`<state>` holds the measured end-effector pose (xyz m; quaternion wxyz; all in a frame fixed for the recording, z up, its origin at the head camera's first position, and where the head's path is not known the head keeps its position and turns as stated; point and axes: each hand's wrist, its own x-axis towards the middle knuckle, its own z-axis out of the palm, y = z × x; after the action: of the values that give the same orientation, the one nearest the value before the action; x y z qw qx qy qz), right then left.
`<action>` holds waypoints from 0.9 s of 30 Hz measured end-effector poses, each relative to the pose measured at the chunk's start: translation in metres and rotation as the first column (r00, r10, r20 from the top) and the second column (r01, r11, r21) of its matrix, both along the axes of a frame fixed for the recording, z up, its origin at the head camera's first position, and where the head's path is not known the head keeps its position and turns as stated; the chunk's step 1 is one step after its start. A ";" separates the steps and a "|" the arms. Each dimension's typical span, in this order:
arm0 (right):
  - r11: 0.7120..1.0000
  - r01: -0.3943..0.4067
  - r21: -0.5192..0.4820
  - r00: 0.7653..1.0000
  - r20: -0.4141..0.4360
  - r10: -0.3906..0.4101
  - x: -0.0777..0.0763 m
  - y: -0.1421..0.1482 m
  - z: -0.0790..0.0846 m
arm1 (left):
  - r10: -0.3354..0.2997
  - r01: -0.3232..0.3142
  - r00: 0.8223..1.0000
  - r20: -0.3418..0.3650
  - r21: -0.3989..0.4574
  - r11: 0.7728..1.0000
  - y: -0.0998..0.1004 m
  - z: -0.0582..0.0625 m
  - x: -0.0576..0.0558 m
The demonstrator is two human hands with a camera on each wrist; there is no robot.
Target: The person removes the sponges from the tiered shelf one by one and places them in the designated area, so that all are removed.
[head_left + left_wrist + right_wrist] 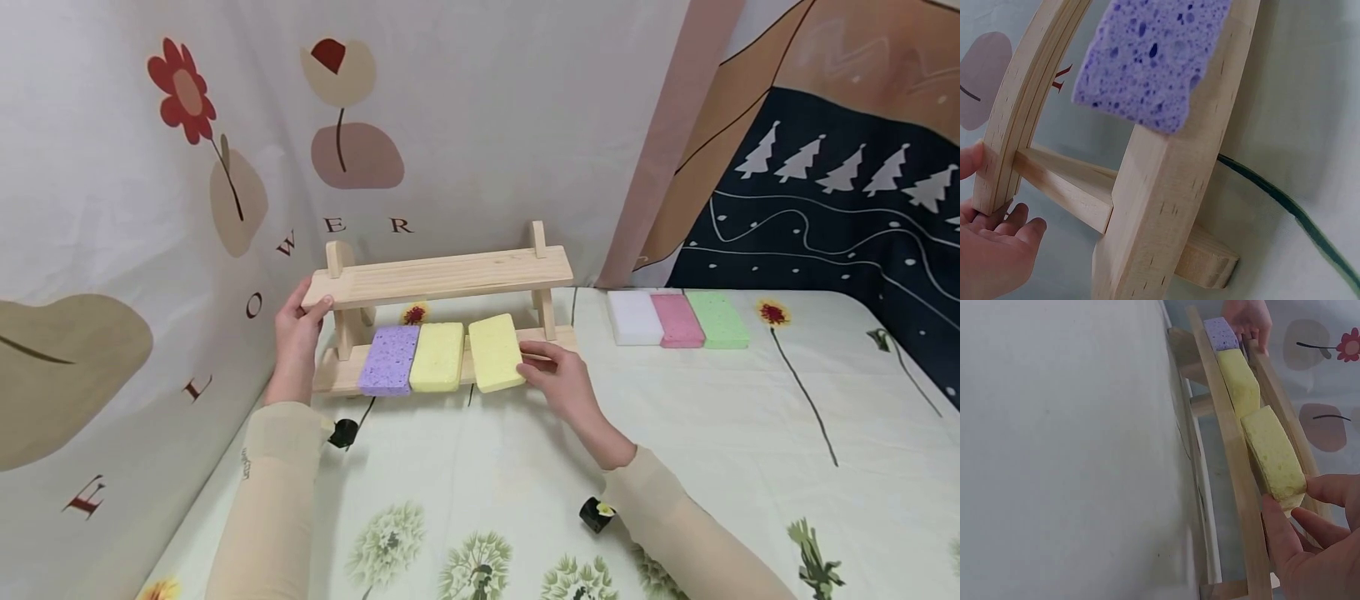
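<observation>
A two-tier wooden shelf rack stands against the fabric backdrop. My left hand grips the left end of its upper board, thumb on one face and fingers curled under it in the left wrist view. On the lower board sit a purple sponge and, right beside it, a yellow sponge. Between the thumb and fingers of my right hand is a second yellow sponge, pinched at its right end. It is slightly tilted over the lower board, with a narrow gap to the first yellow one.
To the right of the rack, a white sponge, a pink sponge and a green sponge lie side by side on the flower-printed cloth. Printed fabric hangs directly behind the rack and along the left side.
</observation>
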<state>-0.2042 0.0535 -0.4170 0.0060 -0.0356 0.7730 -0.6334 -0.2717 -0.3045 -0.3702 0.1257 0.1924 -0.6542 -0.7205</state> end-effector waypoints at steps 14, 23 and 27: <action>1.000 -0.009 0.001 0.999 0.042 0.009 0.005 0.030 0.003 | -0.008 0.007 1.000 0.025 0.010 1.000 0.004 0.010 0.005; 0.999 -0.027 0.034 0.998 0.056 0.025 0.014 0.052 0.006 | -0.014 0.014 1.000 0.016 0.005 1.000 0.002 0.006 0.002; 0.998 -0.027 0.050 0.997 0.068 0.023 0.017 0.062 0.007 | -0.011 0.011 1.000 0.015 0.005 1.000 0.000 0.003 0.001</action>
<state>-0.1874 0.1155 -0.4104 0.0411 -0.0237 0.7876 -0.6144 -0.2709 -0.3044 -0.3670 0.1163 0.1946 -0.6545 -0.7212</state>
